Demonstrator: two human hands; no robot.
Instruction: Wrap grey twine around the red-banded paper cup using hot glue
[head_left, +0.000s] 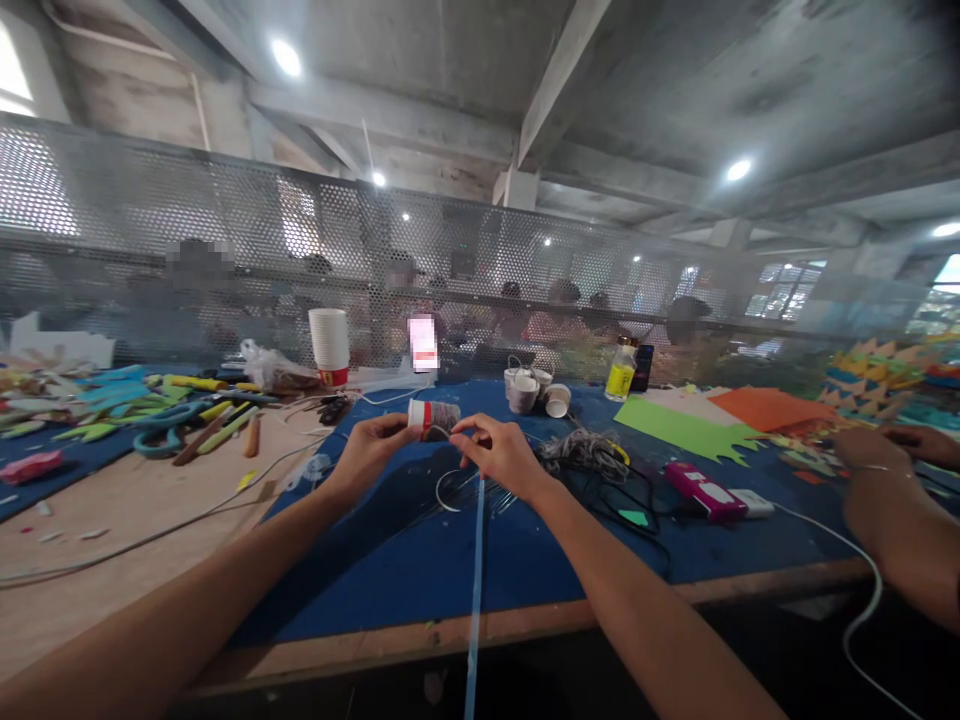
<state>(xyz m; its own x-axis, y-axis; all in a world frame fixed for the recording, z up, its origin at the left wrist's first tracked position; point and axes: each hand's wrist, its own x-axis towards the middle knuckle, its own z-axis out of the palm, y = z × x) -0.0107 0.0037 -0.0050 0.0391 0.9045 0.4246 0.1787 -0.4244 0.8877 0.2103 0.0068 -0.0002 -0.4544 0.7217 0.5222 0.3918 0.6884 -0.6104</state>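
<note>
A small paper cup (pixel 435 416) with a red and white band lies sideways in the air above the blue table mat (pixel 360 570). My left hand (pixel 373 452) is closed on the cup's left end. At the other end, the fingers of my right hand (pixel 496 452) pinch a thin pale cord (pixel 442 432) against or close to the cup. A loop of cord (pixel 448 492) hangs below. Farther back stand several cups (pixel 523 393), at least one with a cord handle. To the right lies a tangled bundle of grey cord (pixel 585 452).
A stack of paper cups (pixel 328 340), a lit phone (pixel 424 343) and a yellow-labelled bottle (pixel 621 370) stand at the back. Blue-handled scissors (pixel 161 428) lie left. A magenta box (pixel 703 492) and green paper (pixel 682 425) lie right, near another person's arm (pixel 885 500).
</note>
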